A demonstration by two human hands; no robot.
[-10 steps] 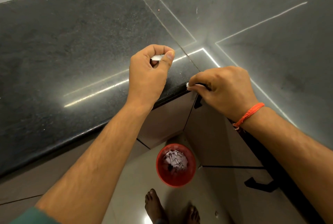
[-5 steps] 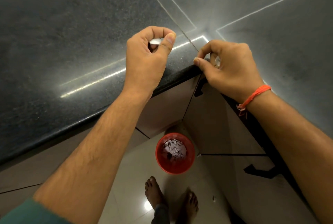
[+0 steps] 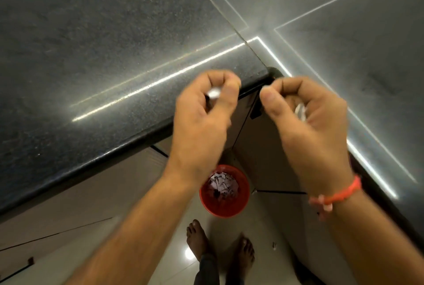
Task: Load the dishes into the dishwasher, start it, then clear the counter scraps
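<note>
- White scraps were the thing in hand: a pale scrap was pinched between the thumb and curled fingers of the left hand, and a crumpled white bit lay inside the curled fingers of the right hand.
- Both hands were held at the inner corner of the dark stone worktop, just off its front edge and above the floor.
- Judging by this, the scrap-clearing step was under way; no dishwasher or dishes were in view.
- The next move likely called for bringing both hands over the red bin below and letting go, keeping the light scraps from drifting past its rim.
- That bin stood on the pale tiled floor in the cupboard corner and already held torn paper.
- Bare feet stood just beside it, and a small speck lay on the floor nearby.
- Nothing stood between the hands and the bin.
- An orange band ringed the right wrist.
</note>
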